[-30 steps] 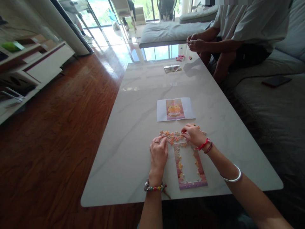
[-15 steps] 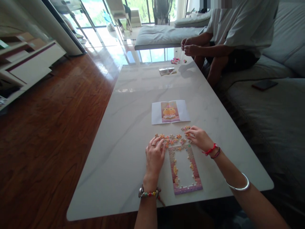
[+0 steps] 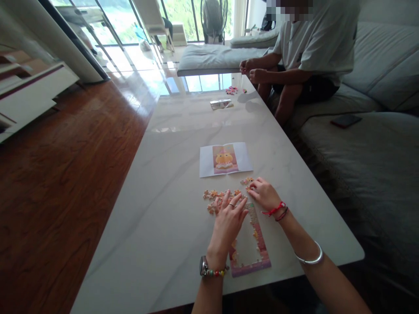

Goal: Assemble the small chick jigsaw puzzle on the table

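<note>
A partly built puzzle frame (image 3: 258, 253) with an empty middle lies near the front edge of the white marble table (image 3: 163, 209). Loose orange and pink puzzle pieces (image 3: 212, 197) are scattered just beyond it. My left hand (image 3: 229, 222) lies flat with fingers spread over the frame's top left corner and the nearby pieces. My right hand (image 3: 264, 195) rests curled at the frame's top right, fingertips on loose pieces there; I cannot make out whether it holds one. A reference picture sheet (image 3: 225, 158) lies beyond the pieces.
Another person (image 3: 307, 48) sits on the grey sofa at the table's far right end, hands together over small pink pieces (image 3: 231, 90). A small packet (image 3: 220, 104) lies near them. A dark phone (image 3: 345, 120) lies on the sofa. Wooden floor runs along the left.
My left hand has slid right from beside the frame onto its top left corner, fingers now spread. My right hand stayed near the top right pieces. The camera view tilted and shifted.
</note>
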A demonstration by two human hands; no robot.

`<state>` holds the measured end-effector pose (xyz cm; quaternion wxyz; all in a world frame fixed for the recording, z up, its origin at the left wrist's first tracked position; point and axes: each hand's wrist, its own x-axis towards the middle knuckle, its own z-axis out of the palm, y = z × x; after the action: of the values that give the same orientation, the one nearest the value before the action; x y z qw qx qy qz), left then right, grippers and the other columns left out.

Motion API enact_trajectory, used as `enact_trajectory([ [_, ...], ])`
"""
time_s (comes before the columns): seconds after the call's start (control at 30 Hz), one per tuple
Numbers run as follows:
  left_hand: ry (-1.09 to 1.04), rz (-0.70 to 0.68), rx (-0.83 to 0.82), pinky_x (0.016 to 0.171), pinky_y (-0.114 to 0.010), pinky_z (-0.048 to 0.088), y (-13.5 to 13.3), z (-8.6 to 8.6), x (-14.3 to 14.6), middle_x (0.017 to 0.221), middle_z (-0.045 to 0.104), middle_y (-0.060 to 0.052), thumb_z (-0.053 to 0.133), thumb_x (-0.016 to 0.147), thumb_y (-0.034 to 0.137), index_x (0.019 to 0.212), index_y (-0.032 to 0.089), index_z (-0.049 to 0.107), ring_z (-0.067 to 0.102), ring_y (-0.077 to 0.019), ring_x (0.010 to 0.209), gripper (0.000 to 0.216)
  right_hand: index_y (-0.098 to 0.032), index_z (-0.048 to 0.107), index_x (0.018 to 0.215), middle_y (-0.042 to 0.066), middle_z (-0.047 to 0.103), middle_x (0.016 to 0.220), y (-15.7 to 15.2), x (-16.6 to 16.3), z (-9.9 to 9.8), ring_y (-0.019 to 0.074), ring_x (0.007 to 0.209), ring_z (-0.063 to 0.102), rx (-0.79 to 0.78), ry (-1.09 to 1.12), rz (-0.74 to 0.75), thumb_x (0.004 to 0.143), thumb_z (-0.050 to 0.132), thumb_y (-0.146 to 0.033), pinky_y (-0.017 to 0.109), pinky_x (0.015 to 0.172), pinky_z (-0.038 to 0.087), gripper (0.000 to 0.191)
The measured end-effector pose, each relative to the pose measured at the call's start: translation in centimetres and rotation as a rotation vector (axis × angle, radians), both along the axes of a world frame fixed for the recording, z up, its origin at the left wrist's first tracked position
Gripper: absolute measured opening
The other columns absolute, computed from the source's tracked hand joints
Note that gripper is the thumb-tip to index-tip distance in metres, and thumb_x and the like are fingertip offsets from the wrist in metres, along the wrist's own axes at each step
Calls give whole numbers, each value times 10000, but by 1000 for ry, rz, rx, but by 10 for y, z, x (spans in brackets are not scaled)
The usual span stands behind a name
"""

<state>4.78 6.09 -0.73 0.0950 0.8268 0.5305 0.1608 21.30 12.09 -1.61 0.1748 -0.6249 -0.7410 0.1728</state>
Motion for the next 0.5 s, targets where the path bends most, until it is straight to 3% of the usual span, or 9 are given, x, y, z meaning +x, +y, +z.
enact_trajectory([
  [0.3,0,26,-30,967,-563,185,4,-2,3,1203,513,-20,393,832,333,1134,326,476,326,-260,1209,314,-150,596,770,58,545,789,9,50,-2,162,719,539,56,-87,-167,725,548,-236,270,690,419,109],
  [0.5,2,8,-20,973,-576,183,5,-3,6,1193,516,-28,446,809,283,1128,321,477,346,-260,1195,322,-159,587,949,49,545,864,12,38,-1,126,729,547,55,23,-95,740,528,-190,237,712,421,220],
])
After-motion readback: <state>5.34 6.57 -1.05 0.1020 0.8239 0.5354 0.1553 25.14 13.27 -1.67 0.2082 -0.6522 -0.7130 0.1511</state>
